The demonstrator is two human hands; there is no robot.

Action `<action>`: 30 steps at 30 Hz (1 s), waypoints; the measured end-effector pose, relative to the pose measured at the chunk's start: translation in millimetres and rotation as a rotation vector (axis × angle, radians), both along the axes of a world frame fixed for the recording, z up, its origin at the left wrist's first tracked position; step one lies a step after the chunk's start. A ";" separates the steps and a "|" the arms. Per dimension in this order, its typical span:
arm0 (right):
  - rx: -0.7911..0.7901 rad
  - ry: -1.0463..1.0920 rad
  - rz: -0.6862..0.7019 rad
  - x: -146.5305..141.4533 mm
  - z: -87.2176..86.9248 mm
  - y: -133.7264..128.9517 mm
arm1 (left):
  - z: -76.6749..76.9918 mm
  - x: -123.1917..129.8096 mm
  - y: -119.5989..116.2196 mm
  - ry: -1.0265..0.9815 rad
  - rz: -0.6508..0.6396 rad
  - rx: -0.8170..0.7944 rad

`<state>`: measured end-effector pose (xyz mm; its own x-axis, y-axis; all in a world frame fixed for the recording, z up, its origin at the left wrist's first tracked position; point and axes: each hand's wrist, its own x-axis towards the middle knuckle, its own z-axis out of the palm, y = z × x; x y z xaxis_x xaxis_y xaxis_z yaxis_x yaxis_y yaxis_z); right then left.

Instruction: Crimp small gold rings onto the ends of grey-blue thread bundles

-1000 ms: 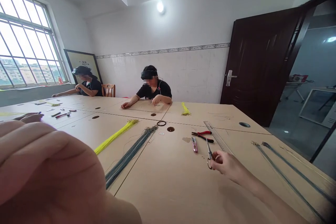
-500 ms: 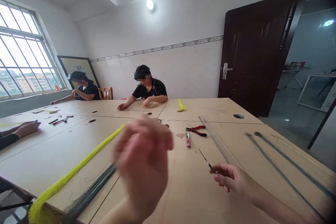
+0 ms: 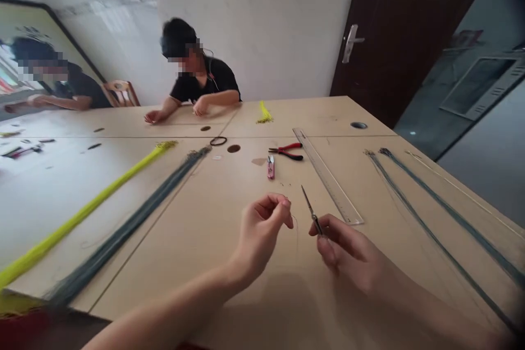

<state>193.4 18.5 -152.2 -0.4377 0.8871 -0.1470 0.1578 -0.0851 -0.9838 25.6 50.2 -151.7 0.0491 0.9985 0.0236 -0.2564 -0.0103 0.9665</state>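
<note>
1. The biggest thing is the wide, flat, light-brown table (image 3: pixel 197 240), with both hands above its near part.
2. A tall, dark brown door (image 3: pixel 381 22) with a silver handle stands behind the table.
3. A person in a black shirt (image 3: pixel 221 79) sits at the far side, arms on the table.
4. A long, bright yellow bundle of thin strands (image 3: pixel 96 205) lies slanted on the left part of the table.
5. A long, blue-grey bundle of thin strands (image 3: pixel 135 221) lies next to it, nearer the left hand.
6. Two thinner grey-blue bundles (image 3: pixel 410 209) lie over on the right.
7. A long, flat, see-through ruler (image 3: pixel 328 178) lies slanted just past the right hand.
8. The right hand (image 3: pixel 356 257) is closed around the scissors, and the two hands are apart.
9. The left hand (image 3: pixel 260 229) has its thumb and finger pinched together on the strand.
10. The thin, silver metal scissors (image 3: pixel 310 208) point up and away, with the blades close together.
11. Small pliers with red and black handles (image 3: pixel 283 151) lie beside the ruler's far part.
12. Little pink snips with metal tips (image 3: pixel 270 168) lie just nearer than the pliers.
13. One very thin, pale, bendy strand (image 3: pixel 297 235) hangs from the left fingertips, near the scissors.
</note>
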 end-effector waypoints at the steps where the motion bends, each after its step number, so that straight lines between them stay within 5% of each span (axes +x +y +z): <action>1: 0.014 -0.026 0.017 -0.5 1.7 -1.9 | 0.3 -0.6 -1.0 -0.009 -0.016 -0.005; 6: 0.021 -0.136 0.098 0.0 6.3 -7.7 | -2.4 -2.3 -6.7 -0.010 -0.070 0.010; 30: 0.149 -0.373 0.045 -5.1 13.9 -12.8 | -0.9 1.8 -8.6 -0.020 -0.029 0.016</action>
